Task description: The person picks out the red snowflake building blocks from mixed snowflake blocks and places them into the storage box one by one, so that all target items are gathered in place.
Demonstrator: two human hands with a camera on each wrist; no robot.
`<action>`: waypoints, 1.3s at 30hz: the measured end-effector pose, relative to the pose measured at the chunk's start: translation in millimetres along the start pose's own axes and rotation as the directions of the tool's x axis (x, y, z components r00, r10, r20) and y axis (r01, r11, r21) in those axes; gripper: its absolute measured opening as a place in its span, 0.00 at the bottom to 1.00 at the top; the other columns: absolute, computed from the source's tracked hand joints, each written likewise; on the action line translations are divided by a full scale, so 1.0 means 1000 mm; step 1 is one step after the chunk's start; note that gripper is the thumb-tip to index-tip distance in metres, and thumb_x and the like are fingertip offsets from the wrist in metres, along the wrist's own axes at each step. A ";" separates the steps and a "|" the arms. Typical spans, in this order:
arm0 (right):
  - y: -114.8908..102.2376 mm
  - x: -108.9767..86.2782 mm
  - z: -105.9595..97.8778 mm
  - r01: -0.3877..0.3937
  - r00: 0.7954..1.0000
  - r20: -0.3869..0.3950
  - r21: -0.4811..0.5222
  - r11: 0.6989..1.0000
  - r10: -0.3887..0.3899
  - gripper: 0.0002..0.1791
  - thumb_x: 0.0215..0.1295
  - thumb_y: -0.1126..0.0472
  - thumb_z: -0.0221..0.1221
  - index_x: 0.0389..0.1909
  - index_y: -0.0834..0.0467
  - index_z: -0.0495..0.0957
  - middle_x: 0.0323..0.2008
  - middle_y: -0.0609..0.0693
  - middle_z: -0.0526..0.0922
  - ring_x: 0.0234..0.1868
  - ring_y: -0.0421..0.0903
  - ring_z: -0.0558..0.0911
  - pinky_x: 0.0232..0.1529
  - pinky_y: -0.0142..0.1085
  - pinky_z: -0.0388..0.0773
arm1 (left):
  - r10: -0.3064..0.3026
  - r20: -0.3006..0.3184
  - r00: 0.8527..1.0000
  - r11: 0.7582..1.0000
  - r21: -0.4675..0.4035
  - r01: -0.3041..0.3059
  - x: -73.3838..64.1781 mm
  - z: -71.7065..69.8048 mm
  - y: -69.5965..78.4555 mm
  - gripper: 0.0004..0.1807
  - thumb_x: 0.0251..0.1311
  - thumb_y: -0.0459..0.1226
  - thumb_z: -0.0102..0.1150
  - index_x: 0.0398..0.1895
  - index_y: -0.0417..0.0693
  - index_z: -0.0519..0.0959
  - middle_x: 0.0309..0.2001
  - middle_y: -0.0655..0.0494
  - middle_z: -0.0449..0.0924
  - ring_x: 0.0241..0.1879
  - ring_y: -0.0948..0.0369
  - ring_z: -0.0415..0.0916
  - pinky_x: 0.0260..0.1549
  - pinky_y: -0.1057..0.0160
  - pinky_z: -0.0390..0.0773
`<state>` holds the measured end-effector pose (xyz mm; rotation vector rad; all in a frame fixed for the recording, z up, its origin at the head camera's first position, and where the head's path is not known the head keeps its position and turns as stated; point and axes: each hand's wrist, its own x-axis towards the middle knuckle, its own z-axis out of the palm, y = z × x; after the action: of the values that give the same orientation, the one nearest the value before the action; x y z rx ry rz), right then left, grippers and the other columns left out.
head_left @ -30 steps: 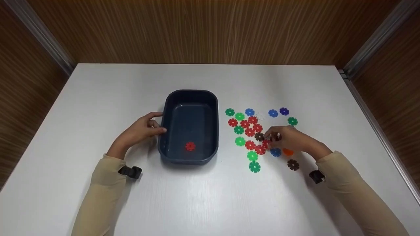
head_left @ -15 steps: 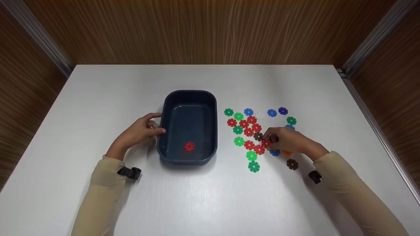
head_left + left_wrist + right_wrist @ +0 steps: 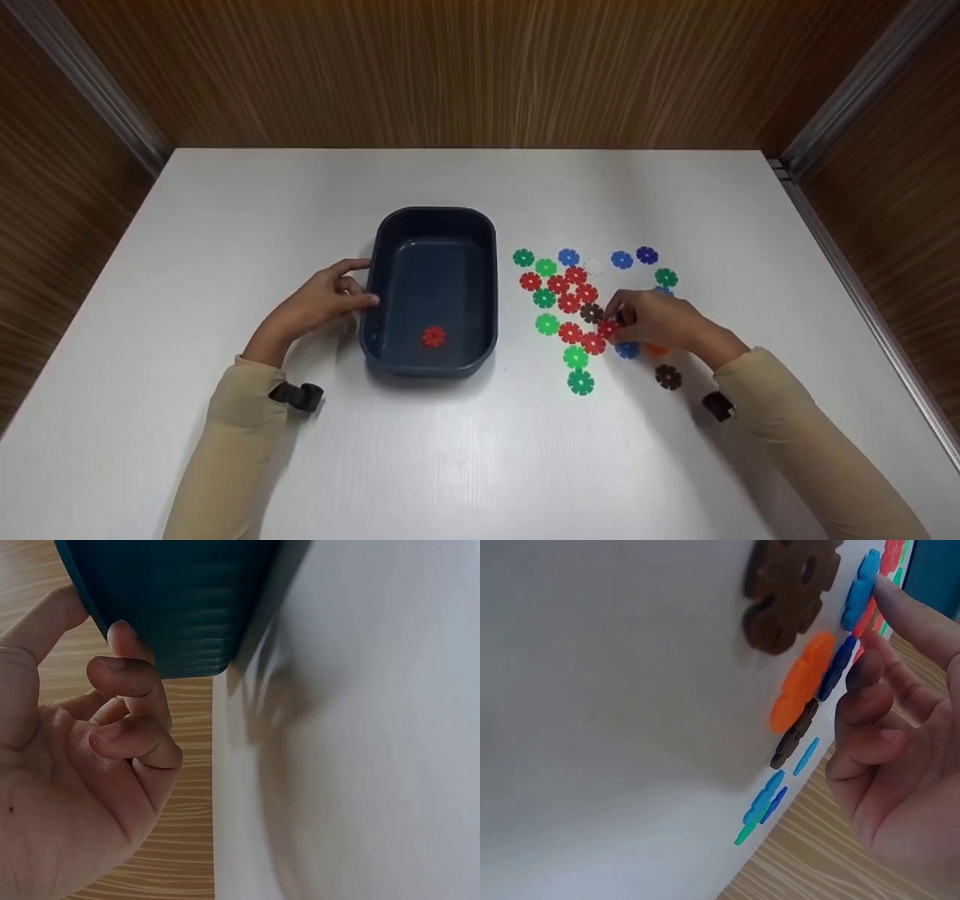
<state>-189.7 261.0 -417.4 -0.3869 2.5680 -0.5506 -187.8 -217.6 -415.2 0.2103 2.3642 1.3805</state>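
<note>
A dark blue rectangular tub [image 3: 429, 370] stands left of the pieces, with one red notched plastic disc [image 3: 433, 337] lying in it. My left hand [image 3: 319, 300] holds the tub's left rim between thumb and forefinger. In the left wrist view, the other fingers of that hand [image 3: 90, 735] curl beside the tub wall [image 3: 187, 630]. Over at the scattered discs, my right hand [image 3: 660, 319] has its thumb and forefinger on another red notched disc [image 3: 606, 328]. A brown disc [image 3: 592, 313] lies just left of these fingertips; the palm covers some pieces behind.
Several green, blue, red and white notched discs lie flat around the right hand. An orange disc [image 3: 802, 682] and a brown disc [image 3: 668, 377] lie close under the right wrist. Wood-grain panels [image 3: 480, 75] border the white table [image 3: 450, 465] at the back and sides.
The right hand stays at the same red disc, with its fingertips drawing slightly closer on it. The left hand and the tub keep their places.
</note>
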 end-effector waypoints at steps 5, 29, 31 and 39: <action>0.000 0.002 0.001 -0.002 1.000 0.020 0.008 1.000 0.001 0.18 0.59 0.59 0.66 0.50 0.57 0.77 0.34 0.52 0.78 0.32 0.45 0.74 0.32 0.34 0.72 | -0.002 0.000 1.000 1.000 0.000 0.002 0.000 0.001 0.000 0.37 0.62 0.40 0.62 0.71 0.41 0.59 0.32 0.58 0.76 0.32 0.62 0.71 0.34 0.66 0.72; -0.005 0.000 -0.001 0.109 0.994 0.026 0.020 0.994 -0.109 0.14 0.60 0.66 0.64 0.45 0.53 0.75 0.38 0.55 0.82 0.34 0.45 0.79 0.38 0.39 0.82 | -0.009 0.004 1.000 1.000 0.014 0.009 0.000 0.000 0.001 0.38 0.62 0.43 0.62 0.72 0.43 0.58 0.35 0.55 0.75 0.35 0.59 0.73 0.38 0.63 0.73; -0.006 -0.001 -0.002 0.106 0.994 0.023 0.029 0.994 -0.106 0.14 0.60 0.66 0.64 0.46 0.53 0.76 0.38 0.54 0.83 0.34 0.45 0.79 0.38 0.38 0.82 | -0.004 0.002 1.000 1.000 0.018 0.004 0.000 0.000 0.001 0.38 0.62 0.43 0.62 0.72 0.43 0.59 0.34 0.55 0.75 0.34 0.59 0.72 0.37 0.63 0.73; -0.015 -0.001 -0.010 0.088 0.996 -0.016 0.116 0.989 -0.087 0.14 0.63 0.66 0.61 0.49 0.52 0.77 0.34 0.54 0.80 0.31 0.49 0.78 0.35 0.39 0.80 | 0.011 0.004 1.000 1.000 0.022 -0.011 0.001 -0.002 0.000 0.37 0.61 0.41 0.63 0.71 0.41 0.60 0.33 0.56 0.75 0.34 0.58 0.73 0.36 0.63 0.73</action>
<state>-192.1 251.4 -402.1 -0.4584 2.5234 -0.7330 -189.8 -218.3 -414.6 0.2316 2.3798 1.3583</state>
